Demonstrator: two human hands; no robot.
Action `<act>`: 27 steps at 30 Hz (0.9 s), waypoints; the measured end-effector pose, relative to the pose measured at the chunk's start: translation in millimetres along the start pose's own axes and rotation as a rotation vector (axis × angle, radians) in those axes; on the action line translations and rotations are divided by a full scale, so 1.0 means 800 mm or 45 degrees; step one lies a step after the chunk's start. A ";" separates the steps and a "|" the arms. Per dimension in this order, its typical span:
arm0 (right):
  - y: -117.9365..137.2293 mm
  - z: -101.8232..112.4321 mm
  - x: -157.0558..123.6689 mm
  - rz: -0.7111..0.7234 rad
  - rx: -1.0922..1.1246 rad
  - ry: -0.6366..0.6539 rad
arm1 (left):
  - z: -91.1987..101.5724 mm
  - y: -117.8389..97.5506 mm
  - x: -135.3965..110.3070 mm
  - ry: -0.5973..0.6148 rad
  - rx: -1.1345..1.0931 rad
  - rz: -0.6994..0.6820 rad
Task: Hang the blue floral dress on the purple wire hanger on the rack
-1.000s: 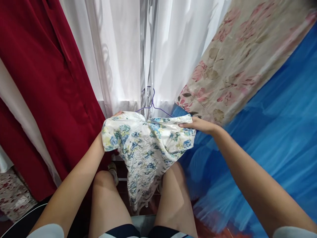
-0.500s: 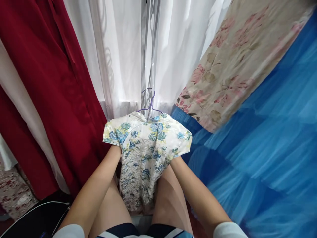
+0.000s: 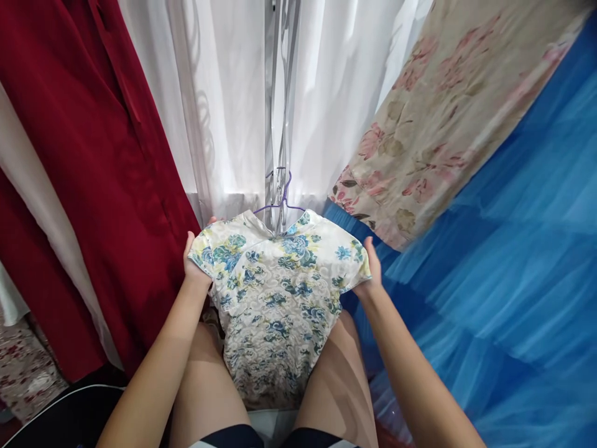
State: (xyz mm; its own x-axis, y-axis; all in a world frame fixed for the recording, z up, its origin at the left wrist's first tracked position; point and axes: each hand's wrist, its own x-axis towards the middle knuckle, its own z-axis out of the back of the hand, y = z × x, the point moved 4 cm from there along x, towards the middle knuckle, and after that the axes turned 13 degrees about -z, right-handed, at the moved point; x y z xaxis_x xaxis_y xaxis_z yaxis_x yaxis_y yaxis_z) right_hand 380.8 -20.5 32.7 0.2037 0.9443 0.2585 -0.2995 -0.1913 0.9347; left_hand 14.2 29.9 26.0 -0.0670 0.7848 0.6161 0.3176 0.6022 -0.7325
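A small white dress with blue and yellow flowers (image 3: 280, 292) hangs on a purple wire hanger (image 3: 282, 200) from a metal rack pole (image 3: 280, 112), its hem falling between my knees. My left hand (image 3: 193, 264) grips the dress's left short sleeve, fingers curled round its edge. My right hand (image 3: 368, 267) holds the right sleeve the same way, mostly tucked behind the cloth. Both sleeves are pulled outward, so the dress front is spread flat toward me.
A dark red garment (image 3: 93, 162) hangs at the left. White sheer fabric (image 3: 224, 99) hangs behind the pole. A beige dress with pink flowers (image 3: 433, 112) and a blue tulle skirt (image 3: 513, 280) fill the right. A dark object with a white cable (image 3: 65, 410) lies at lower left.
My hands came from under the dress's sides up to its sleeve ends and took hold of them. The dress now lies spread wider and flatter.
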 end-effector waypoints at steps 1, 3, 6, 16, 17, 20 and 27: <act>0.001 0.003 0.001 -0.023 0.085 0.012 | -0.001 -0.006 0.002 -0.016 -0.074 -0.020; 0.003 0.009 0.002 -0.096 0.246 0.013 | -0.004 -0.020 0.005 -0.037 -0.191 -0.055; 0.006 0.011 0.001 -0.199 0.472 0.023 | -0.010 -0.041 0.008 -0.042 -0.227 -0.101; 0.024 0.015 0.009 -0.218 0.702 -0.010 | -0.024 -0.146 0.025 -0.265 0.299 -0.719; 0.026 0.017 0.010 -0.209 0.707 -0.008 | -0.029 -0.154 0.023 -0.227 0.437 -0.803; 0.029 0.020 0.010 -0.218 0.747 -0.032 | -0.045 -0.164 0.016 -0.061 0.899 -0.958; 0.040 0.012 0.018 -0.248 0.842 -0.099 | -0.060 -0.145 0.018 0.159 1.330 -1.069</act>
State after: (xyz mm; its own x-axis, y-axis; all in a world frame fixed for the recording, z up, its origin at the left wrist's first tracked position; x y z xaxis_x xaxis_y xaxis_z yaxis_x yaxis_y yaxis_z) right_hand 383.3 -15.9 68.9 0.2698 0.9607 0.0648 0.3754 -0.1669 0.9117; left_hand 21.7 -35.5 133.7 0.2199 0.1413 0.9652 -0.6445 0.7638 0.0350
